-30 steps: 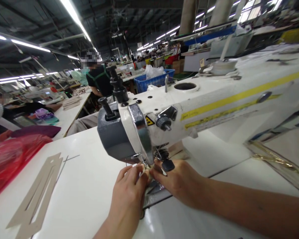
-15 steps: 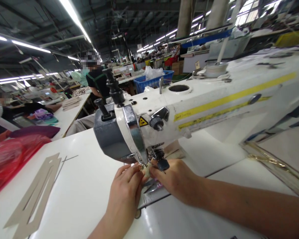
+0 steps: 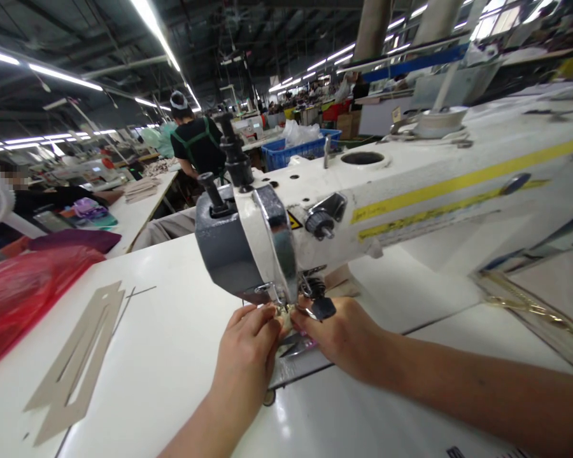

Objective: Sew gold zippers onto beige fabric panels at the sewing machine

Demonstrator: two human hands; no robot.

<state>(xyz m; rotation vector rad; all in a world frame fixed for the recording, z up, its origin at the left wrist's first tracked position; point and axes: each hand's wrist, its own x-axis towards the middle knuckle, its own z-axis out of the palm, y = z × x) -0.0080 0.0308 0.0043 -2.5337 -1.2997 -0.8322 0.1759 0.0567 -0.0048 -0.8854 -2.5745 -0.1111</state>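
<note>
White enamel covers the sewing machine head (image 3: 272,245), which juts out over a white table (image 3: 138,356) toward the person's hands. Under its chrome faceplate (image 3: 277,238), the left hand (image 3: 243,350) and the right hand (image 3: 337,337) meet from opposite sides. The fingers (image 3: 260,318) of both hands are pressed together on a small pale piece (image 3: 284,323), which sits just below the machine's foot and above a metal needle plate (image 3: 293,356). They hide most of the piece, so I cannot tell its shape or material, and the needle is lost among the fingers and the foot. A small black knob (image 3: 323,308) sits just above the back of the right hand.

Both forearms run out of the frame, the left past the bottom edge and the right past the right edge. To the left, well apart from the left hand, beige card templates (image 3: 74,362) lie flat on the table, with a red plastic bag (image 3: 23,292) at its far edge. A gold-coloured strip (image 3: 520,305) lies along the right side, too blurred to name. Beyond the machine, a co-worker (image 3: 198,146) in a black top stands with their back turned, near a blue plastic crate (image 3: 291,152).
</note>
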